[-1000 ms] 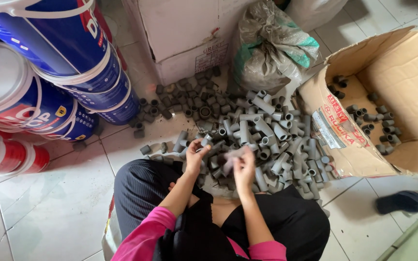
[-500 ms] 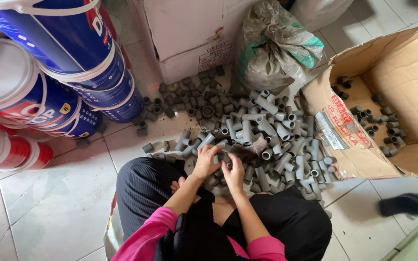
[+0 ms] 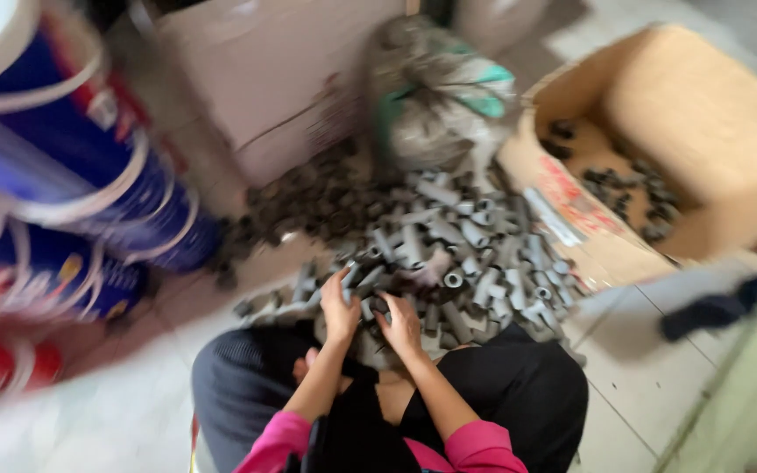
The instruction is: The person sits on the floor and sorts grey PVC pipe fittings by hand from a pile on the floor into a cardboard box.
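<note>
Item: heap of grey pipe fittings [image 3: 457, 254], short plastic tubes and elbows, piled loose on the tiled floor [image 3: 107, 420] at frame centre, its near edge touching the seated person's knees.

Hands: left hand [image 3: 340, 308] and right hand [image 3: 403, 324] lie side by side at the lower centre of the frame, both pressed into the near edge of the heap. Fingers are curled downward among the pieces. The frame is motion-blurred, so whether either hand has closed on a fitting, or how wide the fingers stand, cannot be told.

Step in hand, as judged: picking through the near edge of the heap, with both hands working the same spot.

Next move, as judged: calls for singling one piece out of the tangle with a firm fingertip pinch, since neighbouring tubes lie across one another.

Surroundings, outward:
- darker fittings [image 3: 308, 201], a second scatter, upper left of the heap, touching it.
- grey-green sack [image 3: 440, 96], stuffed, above the heap.
- open cardboard box [image 3: 746, 114], upper right, with a few dark small parts on its bottom.
- pale carton [image 3: 265, 79], top centre.
- blue and white buckets [image 3: 54, 149], stacked on their sides, left edge.
- red containers [image 3: 2, 368], lower left.
</note>
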